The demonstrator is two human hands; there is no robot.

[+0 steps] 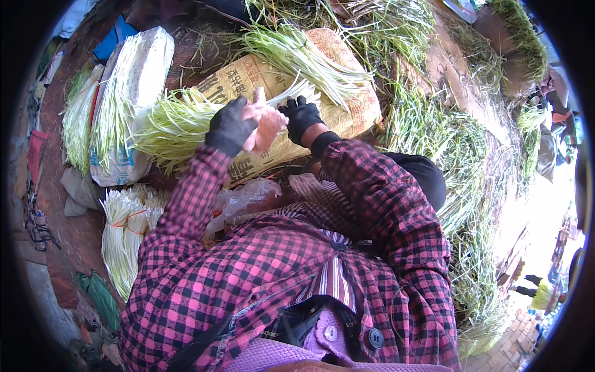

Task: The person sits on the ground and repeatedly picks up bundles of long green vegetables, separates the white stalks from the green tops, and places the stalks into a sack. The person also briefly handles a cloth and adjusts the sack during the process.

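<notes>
My left hand (pixel 230 126), in a dark glove, grips a crumpled pink cloth (pixel 266 128) above a bundle of pale yellow-green chives (pixel 188 122). The bundle lies across a yellow woven sack (pixel 265 160) with printed writing, its leafy tips pointing left. At the bundle's white ends (pixel 309 89) is my right hand (pixel 302 116), in a dark glove with bare fingertips. Its fingers are bent there; whether they grip the stalks is hidden. A second bunch of chives (pixel 307 56) rests farther up the same sack.
Chives hang over a white block-shaped sack (pixel 155 69) on the left. Tied bundles of white stalks (pixel 122 232) stand by my left elbow. Clear plastic (pixel 246 197) lies before my lap. Loose green leaves (pixel 432 125) heap along the right, and a green cloth (pixel 100 297) is at lower left.
</notes>
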